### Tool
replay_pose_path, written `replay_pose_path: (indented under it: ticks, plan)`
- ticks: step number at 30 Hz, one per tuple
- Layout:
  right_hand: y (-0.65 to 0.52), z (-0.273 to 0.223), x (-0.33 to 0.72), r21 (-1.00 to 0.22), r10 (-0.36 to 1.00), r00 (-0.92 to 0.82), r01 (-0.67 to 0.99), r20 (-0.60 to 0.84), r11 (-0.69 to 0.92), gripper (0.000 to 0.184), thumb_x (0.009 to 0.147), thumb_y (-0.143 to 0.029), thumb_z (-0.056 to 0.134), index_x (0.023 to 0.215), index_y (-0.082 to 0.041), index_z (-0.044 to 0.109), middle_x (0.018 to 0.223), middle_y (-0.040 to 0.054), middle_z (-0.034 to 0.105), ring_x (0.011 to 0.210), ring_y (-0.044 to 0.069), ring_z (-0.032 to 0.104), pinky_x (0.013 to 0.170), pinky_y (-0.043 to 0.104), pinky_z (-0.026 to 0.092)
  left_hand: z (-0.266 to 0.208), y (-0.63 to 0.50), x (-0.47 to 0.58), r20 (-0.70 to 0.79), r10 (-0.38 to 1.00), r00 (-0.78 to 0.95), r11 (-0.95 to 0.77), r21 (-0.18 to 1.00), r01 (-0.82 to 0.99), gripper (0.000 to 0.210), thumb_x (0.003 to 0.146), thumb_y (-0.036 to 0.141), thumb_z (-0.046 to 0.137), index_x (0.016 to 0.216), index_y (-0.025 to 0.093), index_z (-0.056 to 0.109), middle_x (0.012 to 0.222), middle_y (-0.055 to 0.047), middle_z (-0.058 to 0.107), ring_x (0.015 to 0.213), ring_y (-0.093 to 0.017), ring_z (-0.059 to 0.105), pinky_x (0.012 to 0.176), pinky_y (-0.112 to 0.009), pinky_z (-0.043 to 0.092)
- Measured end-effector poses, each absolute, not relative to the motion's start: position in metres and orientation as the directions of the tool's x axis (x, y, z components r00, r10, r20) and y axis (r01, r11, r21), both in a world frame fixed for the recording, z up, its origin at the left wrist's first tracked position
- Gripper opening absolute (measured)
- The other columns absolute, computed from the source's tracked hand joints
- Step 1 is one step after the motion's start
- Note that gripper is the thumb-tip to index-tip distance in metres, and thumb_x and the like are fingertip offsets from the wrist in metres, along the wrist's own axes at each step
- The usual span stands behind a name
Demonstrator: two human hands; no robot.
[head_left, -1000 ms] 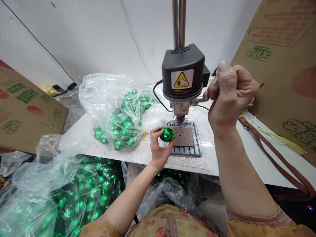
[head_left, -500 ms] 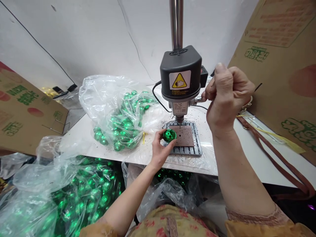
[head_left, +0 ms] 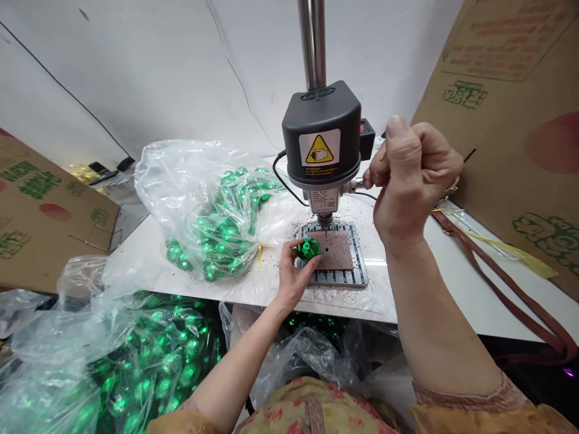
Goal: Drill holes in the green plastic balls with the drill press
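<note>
Between thumb and fingers, my left hand holds a shiny green faceted ball. The ball is over the left part of a brown board, which lies on the slotted metal base of a small drill press. Above the board, the drill's chuck points down, apart from the ball and to its right. My right hand is curled closed at the right side of the drill press, on its feed handle; most of that handle is hidden by the fingers.
A clear plastic bag of green balls lies left of the press. Another large bag of them sits below the table edge. Cardboard boxes flank the table. A brown strap lies at right. Dark shavings dot the base.
The whole view has shifted slightly, so the press appears a little further left. The ball has tilted slightly in my left hand. My right hand keeps its grip.
</note>
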State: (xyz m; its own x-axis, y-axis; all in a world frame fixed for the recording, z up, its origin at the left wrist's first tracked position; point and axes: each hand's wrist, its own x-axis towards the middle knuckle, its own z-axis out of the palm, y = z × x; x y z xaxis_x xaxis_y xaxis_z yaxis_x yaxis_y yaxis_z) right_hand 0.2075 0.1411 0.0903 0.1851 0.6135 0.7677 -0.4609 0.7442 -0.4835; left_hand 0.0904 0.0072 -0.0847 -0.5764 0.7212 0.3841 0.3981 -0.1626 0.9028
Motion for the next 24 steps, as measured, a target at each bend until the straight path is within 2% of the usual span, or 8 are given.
replay_pose_path:
  ticks: [3, 6, 9, 13, 17, 24]
  plan:
    - [0.139, 0.091, 0.208, -0.472, 0.610, 0.183, -0.479, 0.771, 0.740, 0.044, 0.095, -0.025, 0.059, 0.060, -0.020, 0.033, 0.049, -0.0089, 0.035, 0.042, 0.000, 0.032, 0.042, 0.021, 0.030, -0.086, 0.011, 0.090, 0.361, 0.722, -0.590, -0.155, 0.915, 0.371, 0.044, 0.080, 0.039, 0.084, 0.114, 0.023, 0.060, 0.109, -0.005, 0.065, 0.093, -0.017, 0.065, 0.087, -0.032, 0.052]
    - [0.137, 0.092, 0.207, -0.468, 0.615, 0.188, -0.493, 0.766, 0.733, 0.043, 0.095, -0.022, 0.057, 0.059, -0.020, 0.034, 0.049, -0.0089, 0.035, 0.041, 0.000, 0.033, 0.042, 0.020, 0.031, -0.088, 0.018, 0.087, 0.259, 0.740, -0.621, -0.107, 0.956, 0.272, 0.047, 0.079, 0.044, 0.084, 0.113, 0.022, 0.061, 0.104, -0.005, 0.068, 0.091, -0.017, 0.065, 0.083, -0.030, 0.052]
    - [0.136, 0.092, 0.207, -0.461, 0.613, 0.198, -0.495, 0.765, 0.736, 0.043, 0.094, -0.021, 0.057, 0.058, -0.020, 0.035, 0.049, -0.0090, 0.036, 0.041, 0.000, 0.034, 0.042, 0.021, 0.030, -0.091, 0.027, 0.081, 0.185, 0.766, -0.616, -0.098, 0.980, 0.172, 0.049, 0.080, 0.047, 0.083, 0.116, 0.021, 0.061, 0.106, -0.006, 0.070, 0.097, -0.019, 0.066, 0.087, -0.031, 0.051]
    - [0.138, 0.090, 0.206, -0.462, 0.610, 0.202, -0.485, 0.766, 0.742, 0.044, 0.094, -0.025, 0.060, 0.058, -0.020, 0.035, 0.048, -0.0088, 0.037, 0.041, 0.001, 0.034, 0.042, 0.022, 0.030, -0.095, 0.037, 0.075, 0.160, 0.813, -0.560, -0.122, 0.987, 0.106, 0.052, 0.081, 0.049, 0.083, 0.119, 0.022, 0.062, 0.108, -0.007, 0.072, 0.102, -0.021, 0.067, 0.092, -0.033, 0.052]
    - [0.140, 0.088, 0.206, -0.444, 0.579, 0.199, -0.465, 0.791, 0.766, 0.045, 0.095, -0.029, 0.059, 0.060, -0.021, 0.032, 0.050, -0.0082, 0.034, 0.041, 0.001, 0.034, 0.044, 0.023, 0.031, -0.100, 0.042, 0.073, 0.161, 0.839, -0.520, -0.114, 0.986, 0.122, 0.051, 0.081, 0.049, 0.083, 0.119, 0.022, 0.063, 0.109, -0.007, 0.071, 0.104, -0.022, 0.066, 0.093, -0.035, 0.052]
    - [0.138, 0.089, 0.206, -0.434, 0.573, 0.212, -0.466, 0.791, 0.771, 0.044, 0.095, -0.025, 0.059, 0.060, -0.021, 0.031, 0.051, -0.0073, 0.032, 0.043, 0.002, 0.035, 0.045, 0.023, 0.031, -0.103, 0.048, 0.076, 0.220, 0.843, -0.491, -0.117, 0.966, 0.232, 0.047, 0.081, 0.044, 0.083, 0.118, 0.023, 0.063, 0.108, -0.006, 0.071, 0.103, -0.022, 0.066, 0.093, -0.036, 0.051]
